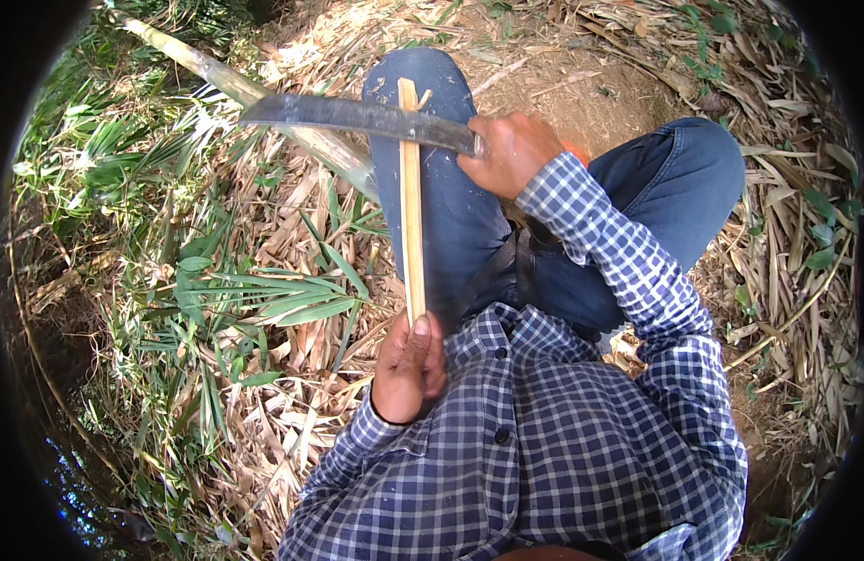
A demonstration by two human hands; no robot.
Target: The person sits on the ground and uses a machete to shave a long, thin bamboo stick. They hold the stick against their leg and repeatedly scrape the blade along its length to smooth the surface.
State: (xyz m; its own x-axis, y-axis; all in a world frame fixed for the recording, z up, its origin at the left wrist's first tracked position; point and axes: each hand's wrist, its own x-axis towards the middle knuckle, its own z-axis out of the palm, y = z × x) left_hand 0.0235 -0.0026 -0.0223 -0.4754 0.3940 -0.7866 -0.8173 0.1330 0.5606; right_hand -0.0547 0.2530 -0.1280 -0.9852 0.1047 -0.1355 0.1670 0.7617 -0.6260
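My left hand [410, 366] is closed around the near end of a pale, narrow split bamboo strip [412, 229], thumb on top. The strip points away from me along my thigh in blue trousers. In my right hand [512, 152] is the handle of a machete [357, 119], whose long dark blade reaches leftward across the strip near its far end. The blade is slightly blurred. A small curled shaving [424, 99] stands out from the strip just beyond the blade. The machete's handle is mostly hidden by my fingers.
A thick bamboo pole [203, 67] slants from the upper left down to my leg. Green leaves [301, 297] and dry leaf litter [282, 393] cover the ground at left. Bare brown soil [628, 98] lies ahead, with more dry leaves [792, 309] at right.
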